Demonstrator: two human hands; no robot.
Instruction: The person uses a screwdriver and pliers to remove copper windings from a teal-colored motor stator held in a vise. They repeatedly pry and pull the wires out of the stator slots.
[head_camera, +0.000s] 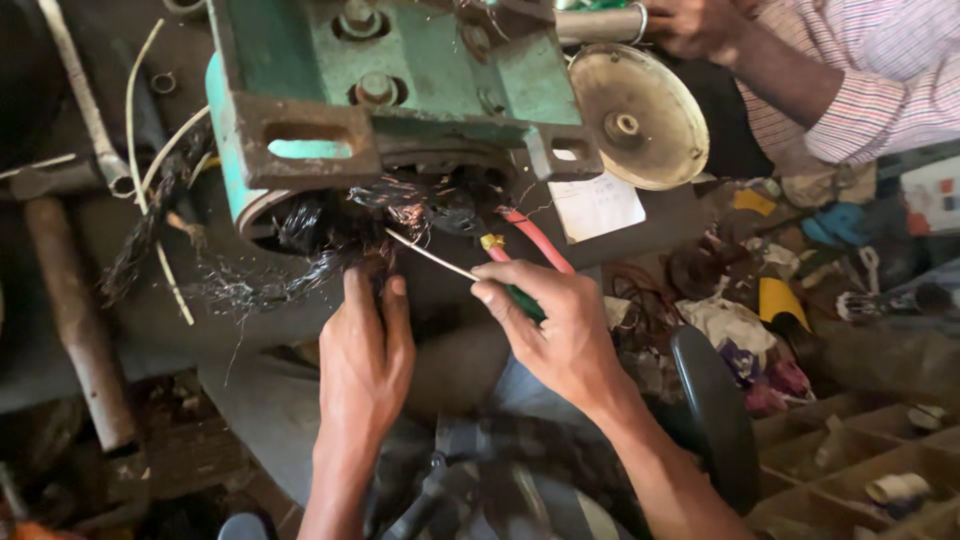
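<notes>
Right hand (560, 330) grip clamped on screwdriver (470, 270), left hand (365, 350) fingers pinching tangled wires (340, 235)

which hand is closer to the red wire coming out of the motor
Right. The right hand holds a green-handled screwdriver just below the red wire, nearly touching it. The left hand is farther off to the side, its fingertips in the dark windings.

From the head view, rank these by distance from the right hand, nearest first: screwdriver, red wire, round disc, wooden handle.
From the right hand:
1. Screwdriver, held in its fingers.
2. Red wire, just above it.
3. Round disc, higher, upper right.
4. Wooden handle, far left.
</notes>
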